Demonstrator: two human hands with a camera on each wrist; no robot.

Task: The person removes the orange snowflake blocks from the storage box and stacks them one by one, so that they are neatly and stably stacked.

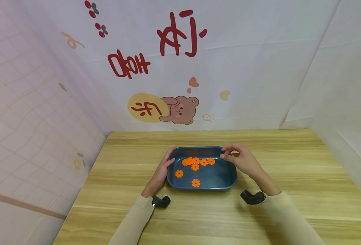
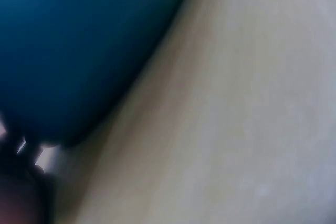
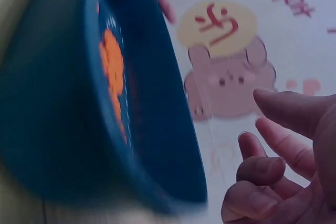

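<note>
A dark blue rectangular tray (image 1: 214, 175) sits on the wooden table, with several orange notched discs (image 1: 195, 167) inside. Most discs lie bunched toward the back wall, while two lie apart nearer the left and front. My left hand (image 1: 161, 169) grips the tray's left end, its thumb over the rim and its fingers along the outside. Over the tray's back right corner is my right hand (image 1: 241, 160). In the right wrist view, this hand (image 3: 283, 161) appears beside the tray rim, fingers loosely bent and nothing between them. The left wrist view is blurred, showing the tray's side (image 2: 68, 45).
The wooden table (image 1: 131, 146) extends around the tray on every side. Behind it rises a white wall covering (image 1: 254, 75) printed with a bear and red characters. Each wrist wears a black camera mount, the left one (image 1: 161, 201) close to the tray's front left corner.
</note>
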